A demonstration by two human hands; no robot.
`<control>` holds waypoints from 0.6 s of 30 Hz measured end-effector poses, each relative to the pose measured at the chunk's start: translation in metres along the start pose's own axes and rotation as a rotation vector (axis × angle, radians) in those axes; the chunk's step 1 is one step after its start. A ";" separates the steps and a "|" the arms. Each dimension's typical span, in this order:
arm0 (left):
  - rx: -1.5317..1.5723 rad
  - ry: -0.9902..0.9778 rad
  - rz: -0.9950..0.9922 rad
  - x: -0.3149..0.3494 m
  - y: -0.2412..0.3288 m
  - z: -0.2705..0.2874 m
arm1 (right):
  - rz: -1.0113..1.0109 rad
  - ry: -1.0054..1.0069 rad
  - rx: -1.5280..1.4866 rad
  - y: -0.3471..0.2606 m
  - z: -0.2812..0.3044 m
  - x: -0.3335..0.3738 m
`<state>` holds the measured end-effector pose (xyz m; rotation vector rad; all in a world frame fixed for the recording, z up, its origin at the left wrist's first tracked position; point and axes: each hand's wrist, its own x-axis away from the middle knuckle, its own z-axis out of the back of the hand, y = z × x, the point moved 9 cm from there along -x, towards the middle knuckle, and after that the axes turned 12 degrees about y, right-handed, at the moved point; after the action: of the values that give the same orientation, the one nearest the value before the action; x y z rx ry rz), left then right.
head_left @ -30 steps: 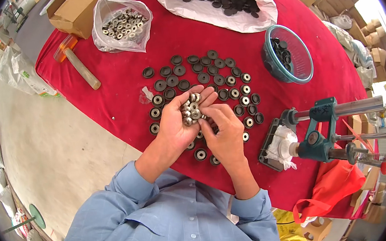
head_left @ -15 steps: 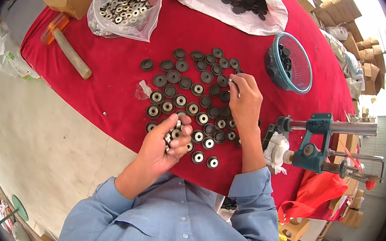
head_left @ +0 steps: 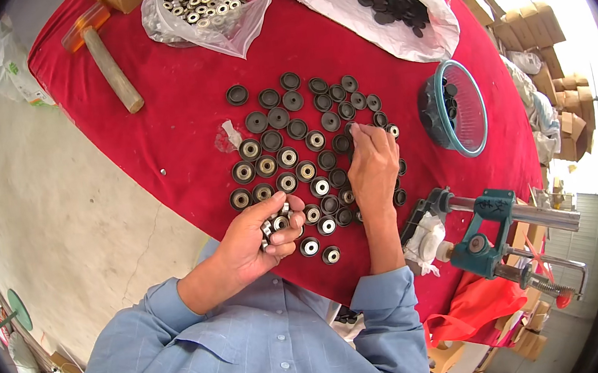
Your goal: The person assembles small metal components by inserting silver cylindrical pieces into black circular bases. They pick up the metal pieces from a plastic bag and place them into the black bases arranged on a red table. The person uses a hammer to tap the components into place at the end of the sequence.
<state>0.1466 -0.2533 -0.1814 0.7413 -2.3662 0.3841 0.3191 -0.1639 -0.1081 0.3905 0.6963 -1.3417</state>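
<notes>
Several small metal ball bearings (head_left: 279,223) lie in my left hand (head_left: 253,238), its fingers curled round them above the near side of the black caps. My right hand (head_left: 373,168) reaches over the right part of the group. Its thumb and fingertips are pinched together at a black cap, on a bearing that they mostly hide. Round black caps (head_left: 296,128) are spread over the red cloth in loose rows. Many near caps hold a bearing, such as the seated bearing (head_left: 266,165) between my hands. Most far caps have bare centres.
A clear bag of bearings (head_left: 255,9) and a white sack of black discs (head_left: 443,33) lie at the back. A mallet (head_left: 112,75) rests far left. At right stand a blue-green basket (head_left: 481,113) and a green hand press (head_left: 476,244). The red cloth (head_left: 169,127) covers the table.
My right hand has moved slightly nearer and left against the caps, its fingertips now down at one cap. A capped bearing to its right has come into view. The whole view has shifted slightly.
</notes>
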 end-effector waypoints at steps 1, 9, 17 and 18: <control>0.004 -0.003 -0.015 -0.001 0.001 0.000 | 0.007 -0.023 0.039 -0.005 0.001 0.002; -0.077 0.078 -0.212 -0.003 0.017 -0.013 | -0.089 -0.088 -0.018 0.002 0.007 0.002; -0.048 0.035 -0.252 -0.013 0.023 -0.011 | -0.160 -0.249 -0.642 -0.074 0.049 0.002; -0.044 0.027 -0.245 -0.015 0.021 -0.009 | -0.112 -0.275 -0.635 -0.084 0.050 0.003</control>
<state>0.1481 -0.2266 -0.1858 0.9856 -2.2180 0.2342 0.2498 -0.2147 -0.0622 -0.3399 0.8737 -1.1734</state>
